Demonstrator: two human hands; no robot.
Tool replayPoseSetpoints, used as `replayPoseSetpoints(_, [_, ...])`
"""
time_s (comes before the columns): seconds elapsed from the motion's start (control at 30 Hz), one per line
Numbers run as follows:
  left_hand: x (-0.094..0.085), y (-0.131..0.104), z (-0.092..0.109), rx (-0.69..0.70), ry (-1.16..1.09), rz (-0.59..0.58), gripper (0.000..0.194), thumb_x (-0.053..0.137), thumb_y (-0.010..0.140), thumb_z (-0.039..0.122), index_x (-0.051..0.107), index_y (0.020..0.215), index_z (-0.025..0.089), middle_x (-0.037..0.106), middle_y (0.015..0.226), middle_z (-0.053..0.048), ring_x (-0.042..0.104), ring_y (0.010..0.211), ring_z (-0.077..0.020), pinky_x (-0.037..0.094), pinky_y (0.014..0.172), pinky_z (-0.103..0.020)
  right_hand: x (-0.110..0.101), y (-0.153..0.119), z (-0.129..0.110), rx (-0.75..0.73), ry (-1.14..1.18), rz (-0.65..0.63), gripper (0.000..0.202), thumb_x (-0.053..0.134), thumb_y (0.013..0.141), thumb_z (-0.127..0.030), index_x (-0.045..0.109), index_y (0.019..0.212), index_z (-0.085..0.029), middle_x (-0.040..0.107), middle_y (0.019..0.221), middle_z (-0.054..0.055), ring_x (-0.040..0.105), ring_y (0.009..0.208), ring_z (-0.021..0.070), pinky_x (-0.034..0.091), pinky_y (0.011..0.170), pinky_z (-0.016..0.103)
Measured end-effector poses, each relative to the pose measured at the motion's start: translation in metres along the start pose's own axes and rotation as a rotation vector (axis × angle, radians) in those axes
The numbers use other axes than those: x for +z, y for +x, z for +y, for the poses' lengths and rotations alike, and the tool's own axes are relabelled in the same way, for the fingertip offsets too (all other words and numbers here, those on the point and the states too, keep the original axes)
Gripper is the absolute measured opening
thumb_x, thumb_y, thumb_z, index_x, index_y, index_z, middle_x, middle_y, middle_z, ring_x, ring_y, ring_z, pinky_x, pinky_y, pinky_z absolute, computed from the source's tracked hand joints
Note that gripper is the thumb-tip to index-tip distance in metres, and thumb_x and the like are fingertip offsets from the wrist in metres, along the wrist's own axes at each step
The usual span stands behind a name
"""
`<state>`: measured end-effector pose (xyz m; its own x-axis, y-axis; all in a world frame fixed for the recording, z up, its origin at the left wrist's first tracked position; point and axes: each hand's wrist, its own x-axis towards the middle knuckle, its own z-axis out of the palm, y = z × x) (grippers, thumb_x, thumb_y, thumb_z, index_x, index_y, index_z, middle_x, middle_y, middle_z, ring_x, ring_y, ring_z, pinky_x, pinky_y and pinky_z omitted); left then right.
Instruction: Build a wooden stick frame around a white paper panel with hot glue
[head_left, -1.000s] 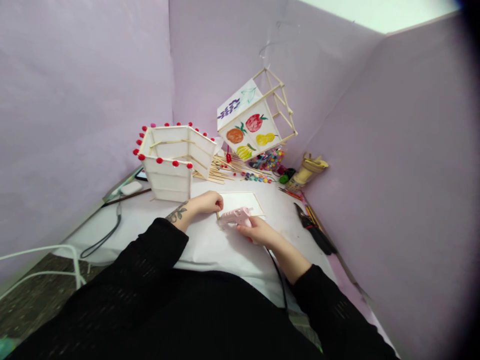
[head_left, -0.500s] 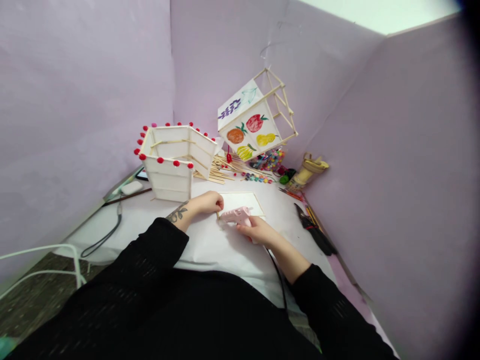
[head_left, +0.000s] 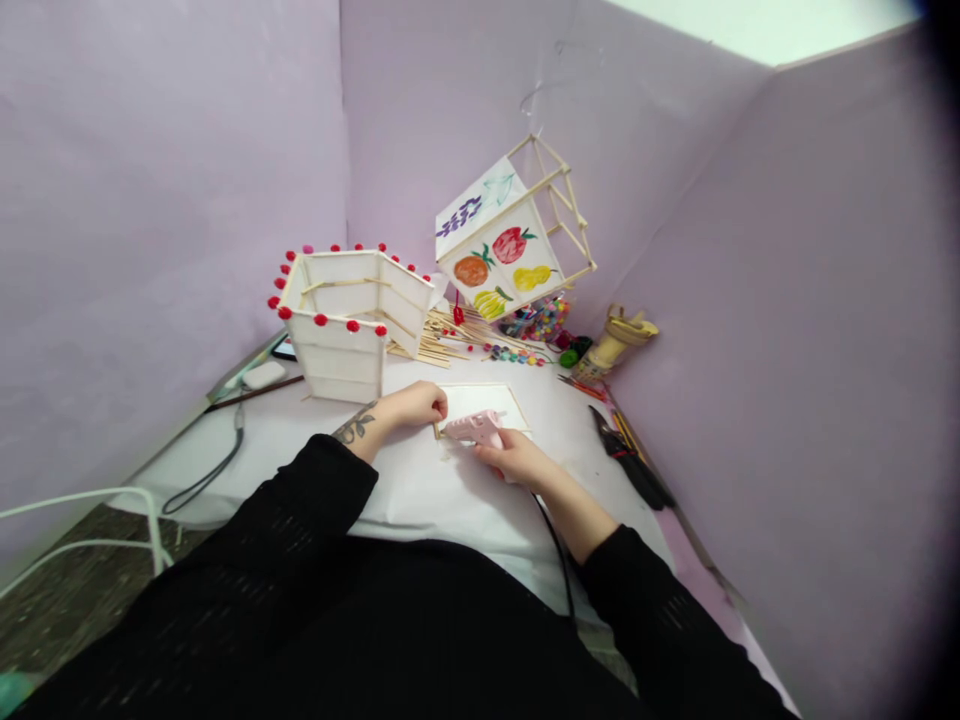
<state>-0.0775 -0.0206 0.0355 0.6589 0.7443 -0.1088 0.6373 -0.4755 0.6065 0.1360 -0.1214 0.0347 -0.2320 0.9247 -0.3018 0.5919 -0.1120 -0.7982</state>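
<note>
The right hand (head_left: 514, 458) grips a pink plastic glue gun (head_left: 474, 428), aimed left at the near-left corner of a white wood-edged rectangular panel (head_left: 480, 400), the left hand (head_left: 417, 404) curled at its left edge, hold unclear.

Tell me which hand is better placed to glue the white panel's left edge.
Right, most likely: the right hand holds the glue gun, nozzle towards that edge's near end. The left hand is at the white panel, seemingly steadying it.
</note>
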Motion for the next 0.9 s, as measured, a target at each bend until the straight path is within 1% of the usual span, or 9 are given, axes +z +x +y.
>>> replayPoseSetpoints(0.27, [0.0008, 0.0019, -0.0019, -0.005, 0.022, -0.009, 0.022, 0.052, 0.065, 0.013, 0.071, 0.077, 0.014, 0.068, 0.072, -0.003, 0.057, 0.065, -0.0135, 0.040, 0.061, -0.022, 0.0006, -0.0002, 0.0008, -0.008, 0.013, -0.005, 0.022, 0.061, 0.080, -0.037, 0.061, 0.084, -0.015, 0.051, 0.049, -0.004, 0.041, 0.041, 0.0083, 0.030, 0.042, 0.019])
replayPoseSetpoints(0.47, [0.0014, 0.0022, -0.0035, -0.016, 0.001, -0.006, 0.023, 0.053, 0.064, 0.013, 0.071, 0.078, 0.014, 0.069, 0.073, -0.003, 0.058, 0.066, -0.0133, 0.040, 0.061, -0.022, -0.0001, -0.0034, 0.0018, -0.040, 0.024, -0.028, 0.026, 0.063, 0.078, -0.036, 0.063, 0.092, -0.014, 0.053, 0.052, -0.004, 0.044, 0.044, 0.0095, 0.033, 0.043, 0.020])
replayPoseSetpoints(0.57, [0.0019, 0.0028, -0.0041, -0.021, 0.003, -0.004, 0.023, 0.054, 0.064, 0.013, 0.071, 0.079, 0.014, 0.070, 0.075, -0.003, 0.059, 0.067, -0.0137, 0.041, 0.062, -0.022, -0.0011, -0.0053, 0.0027, -0.053, 0.031, -0.041, 0.025, 0.063, 0.078, -0.036, 0.062, 0.089, -0.014, 0.051, 0.051, -0.004, 0.043, 0.044, 0.0094, 0.032, 0.043, 0.020])
replayPoseSetpoints(0.73, [0.0024, 0.0040, -0.0056, -0.002, 0.008, -0.005, 0.023, 0.053, 0.065, 0.013, 0.071, 0.079, 0.013, 0.071, 0.077, -0.005, 0.060, 0.069, -0.0150, 0.042, 0.063, -0.023, -0.0016, -0.0063, 0.0038, -0.024, 0.033, -0.040, 0.024, 0.063, 0.077, -0.037, 0.060, 0.083, -0.014, 0.050, 0.049, -0.004, 0.042, 0.042, 0.0092, 0.032, 0.042, 0.020])
replayPoseSetpoints(0.9, [0.0025, 0.0040, -0.0061, -0.007, 0.014, -0.013, 0.024, 0.053, 0.065, 0.014, 0.072, 0.081, 0.014, 0.071, 0.077, -0.005, 0.060, 0.069, -0.0149, 0.041, 0.063, -0.023, -0.0008, -0.0072, 0.0026, -0.022, 0.059, -0.046, 0.024, 0.063, 0.078, -0.037, 0.060, 0.085, -0.015, 0.049, 0.049, -0.004, 0.041, 0.042, 0.0090, 0.030, 0.042, 0.020])
